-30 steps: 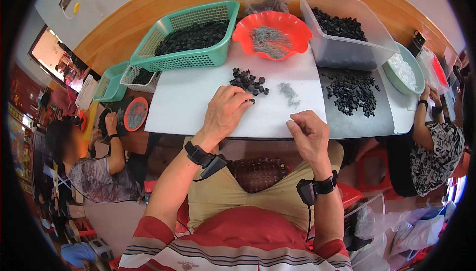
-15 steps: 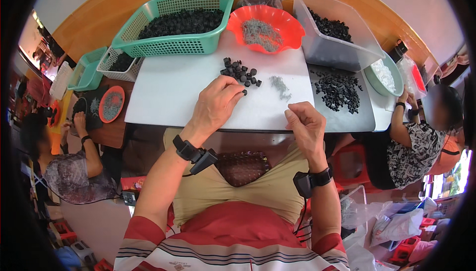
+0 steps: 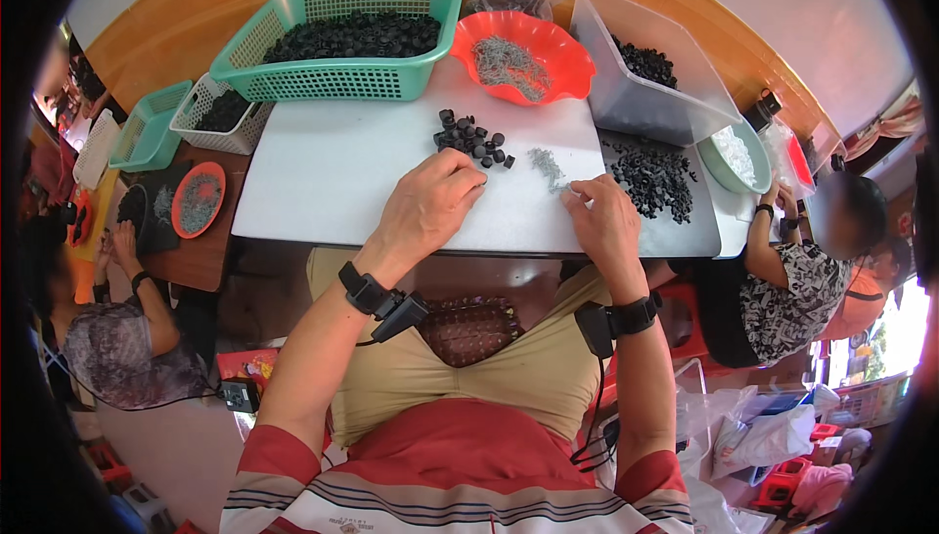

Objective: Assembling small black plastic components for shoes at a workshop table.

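Observation:
My left hand (image 3: pixel 430 203) is closed in a pinch over the white work surface (image 3: pixel 323 172), just below a small pile of black round caps (image 3: pixel 474 138). A bit of a black cap shows at its fingertips; the rest is hidden by the fingers. To the right, my right hand (image 3: pixel 604 219) has thumb and forefinger together at the lower edge of a little heap of thin grey pin-like pieces (image 3: pixel 546 166). Whatever lies between those fingertips is too small to make out. Both wrists wear black strapped devices.
Behind the work surface stand a green basket (image 3: pixel 337 79) of black parts, a red scalloped bowl (image 3: pixel 562 65) of grey pieces and a clear bin (image 3: pixel 646 109). Small black parts (image 3: pixel 650 182) lie on a dark mat at right. People (image 3: pixel 797 280) work at both sides.
My right hand has moved up and slightly left to the edge of the grey heap, its fingertips now lowered there. My left hand stays near the caps, turned slightly. The view has shifted a little.

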`<state>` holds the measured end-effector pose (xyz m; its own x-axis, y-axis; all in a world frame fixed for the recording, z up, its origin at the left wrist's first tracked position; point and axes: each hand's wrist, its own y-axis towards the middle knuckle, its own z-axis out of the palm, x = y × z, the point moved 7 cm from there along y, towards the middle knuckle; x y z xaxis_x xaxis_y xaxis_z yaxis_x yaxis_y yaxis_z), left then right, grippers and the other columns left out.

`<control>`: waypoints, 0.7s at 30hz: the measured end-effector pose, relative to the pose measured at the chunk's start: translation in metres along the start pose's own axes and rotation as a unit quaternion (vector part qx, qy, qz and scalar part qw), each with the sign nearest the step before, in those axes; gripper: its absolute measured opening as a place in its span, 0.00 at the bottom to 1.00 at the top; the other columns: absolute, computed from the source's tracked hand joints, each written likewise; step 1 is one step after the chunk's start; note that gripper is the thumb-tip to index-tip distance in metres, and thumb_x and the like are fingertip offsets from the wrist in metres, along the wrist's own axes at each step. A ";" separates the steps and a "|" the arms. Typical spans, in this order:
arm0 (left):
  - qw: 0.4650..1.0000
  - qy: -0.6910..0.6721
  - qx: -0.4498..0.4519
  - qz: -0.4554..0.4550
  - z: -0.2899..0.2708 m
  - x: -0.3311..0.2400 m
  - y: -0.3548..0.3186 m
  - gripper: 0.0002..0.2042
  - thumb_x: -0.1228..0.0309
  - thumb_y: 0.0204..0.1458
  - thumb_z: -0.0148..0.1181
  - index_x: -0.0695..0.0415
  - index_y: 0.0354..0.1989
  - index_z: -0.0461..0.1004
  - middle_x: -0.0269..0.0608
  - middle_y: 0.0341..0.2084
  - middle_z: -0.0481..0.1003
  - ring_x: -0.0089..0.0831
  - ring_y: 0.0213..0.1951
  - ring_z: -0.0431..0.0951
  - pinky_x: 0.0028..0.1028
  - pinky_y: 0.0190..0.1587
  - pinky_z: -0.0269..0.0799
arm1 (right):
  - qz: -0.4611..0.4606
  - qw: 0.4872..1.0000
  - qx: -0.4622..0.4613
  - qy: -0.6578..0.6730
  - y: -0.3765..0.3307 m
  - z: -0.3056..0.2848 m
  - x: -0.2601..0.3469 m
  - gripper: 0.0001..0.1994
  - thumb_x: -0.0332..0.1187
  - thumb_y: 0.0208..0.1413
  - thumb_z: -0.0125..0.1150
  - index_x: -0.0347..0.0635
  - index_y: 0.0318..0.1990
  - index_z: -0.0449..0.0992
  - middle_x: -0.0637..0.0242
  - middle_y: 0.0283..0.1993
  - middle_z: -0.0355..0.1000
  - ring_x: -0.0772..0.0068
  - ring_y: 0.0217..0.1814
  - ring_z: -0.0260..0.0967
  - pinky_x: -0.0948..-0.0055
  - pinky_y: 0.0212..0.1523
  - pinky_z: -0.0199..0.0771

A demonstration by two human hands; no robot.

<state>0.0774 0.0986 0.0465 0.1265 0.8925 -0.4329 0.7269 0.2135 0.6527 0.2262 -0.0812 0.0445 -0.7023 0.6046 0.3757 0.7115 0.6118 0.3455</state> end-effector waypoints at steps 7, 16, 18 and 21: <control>1.000 -0.008 -0.002 -0.001 -0.002 0.002 -0.002 0.06 0.77 0.50 0.68 0.59 0.36 0.81 0.37 0.37 0.77 0.37 0.37 0.80 0.32 0.41 0.78 | 0.061 0.998 0.017 0.028 0.003 0.006 -0.008 0.10 0.36 0.53 0.69 0.40 0.38 0.83 0.57 0.38 0.78 0.53 0.40 0.76 0.59 0.42 0.73; 1.000 -0.010 -0.010 -0.012 0.000 0.007 -0.001 0.05 0.77 0.49 0.67 0.59 0.35 0.79 0.38 0.37 0.77 0.39 0.38 0.80 0.34 0.42 0.78 | 0.063 0.990 -0.027 0.120 -0.009 -0.003 0.000 0.08 0.31 0.52 0.68 0.37 0.36 0.83 0.59 0.35 0.77 0.62 0.32 0.74 0.65 0.36 0.73; 1.000 0.003 0.004 -0.017 0.002 0.010 -0.001 0.04 0.77 0.49 0.66 0.59 0.34 0.78 0.39 0.38 0.78 0.40 0.40 0.79 0.35 0.43 0.76 | 0.063 0.989 -0.031 0.127 -0.013 -0.003 0.002 0.07 0.31 0.52 0.68 0.36 0.36 0.83 0.60 0.34 0.77 0.64 0.31 0.73 0.67 0.35 0.72; 0.999 0.006 0.020 -0.028 0.005 0.013 0.001 0.05 0.77 0.49 0.65 0.59 0.34 0.77 0.39 0.39 0.79 0.41 0.41 0.78 0.36 0.44 0.75 | 0.065 0.981 -0.049 0.178 -0.018 -0.003 -0.001 0.07 0.30 0.53 0.68 0.35 0.36 0.82 0.60 0.34 0.76 0.66 0.29 0.72 0.68 0.34 0.72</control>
<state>0.0833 0.1084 0.0386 0.0773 0.8846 -0.4598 0.7592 0.2467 0.6023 0.2138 -0.0942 0.0406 -0.5660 0.4479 0.6922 0.8056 0.4790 0.3487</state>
